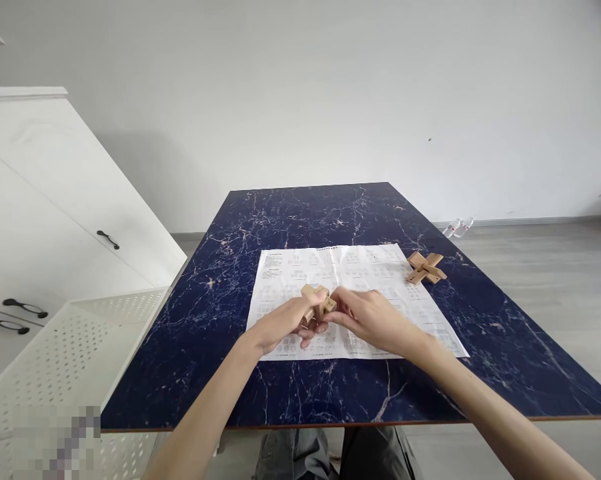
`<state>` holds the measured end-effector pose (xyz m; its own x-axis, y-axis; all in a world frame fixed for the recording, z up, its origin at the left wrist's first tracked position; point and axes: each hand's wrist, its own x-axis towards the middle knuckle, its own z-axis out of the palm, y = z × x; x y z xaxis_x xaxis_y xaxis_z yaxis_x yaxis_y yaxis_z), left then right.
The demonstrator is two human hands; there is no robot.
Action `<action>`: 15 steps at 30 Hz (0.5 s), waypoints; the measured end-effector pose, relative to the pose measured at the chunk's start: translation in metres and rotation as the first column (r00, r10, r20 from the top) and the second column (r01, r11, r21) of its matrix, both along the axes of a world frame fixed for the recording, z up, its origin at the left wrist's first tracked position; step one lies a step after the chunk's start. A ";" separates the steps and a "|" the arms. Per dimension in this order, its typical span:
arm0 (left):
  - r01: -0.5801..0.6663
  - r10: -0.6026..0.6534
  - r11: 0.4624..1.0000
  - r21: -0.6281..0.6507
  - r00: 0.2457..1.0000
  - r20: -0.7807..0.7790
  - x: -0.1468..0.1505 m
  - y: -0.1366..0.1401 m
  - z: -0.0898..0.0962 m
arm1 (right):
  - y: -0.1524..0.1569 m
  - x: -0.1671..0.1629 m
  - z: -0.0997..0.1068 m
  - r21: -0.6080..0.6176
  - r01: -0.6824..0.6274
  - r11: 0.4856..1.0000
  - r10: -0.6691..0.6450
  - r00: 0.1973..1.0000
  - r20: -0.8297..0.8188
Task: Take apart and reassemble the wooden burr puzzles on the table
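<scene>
Above a printed instruction sheet [380,273], a small wooden burr puzzle [309,291] is held up between both hands. My left hand [285,321] is wrapped round its left side, thumb on top and fingers curled beneath. From the right, my right hand [363,310] pinches the puzzle's near right end with thumb and bent fingers. Part of the puzzle is covered by the fingers. A second wooden puzzle [427,268], cross-shaped with interlocked bars, rests at the sheet's upper right edge, apart from both hands.
The sheet lies on a dark blue marble-patterned table [200,373]. A white cabinet [45,180] with black handles and a perforated white surface [55,360] stand at the left. Behind the table is a grey wall [290,100]. Clear plastic pieces [459,227] show past the right edge.
</scene>
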<state>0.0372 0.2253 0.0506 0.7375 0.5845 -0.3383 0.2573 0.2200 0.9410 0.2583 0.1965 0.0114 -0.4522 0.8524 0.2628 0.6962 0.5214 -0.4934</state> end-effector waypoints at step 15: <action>0.159 -0.136 0.976 -0.152 0.979 0.150 -0.006 0.064 -0.022 | 0.061 -0.002 -0.011 -0.283 -0.360 0.889 0.119 0.779 -0.616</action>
<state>0.0308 0.2889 0.0289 0.8574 0.4116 -0.3088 0.1687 0.3420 0.9244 0.2561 0.2570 0.0000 -0.5235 0.8204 0.2302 0.1009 0.3280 -0.9393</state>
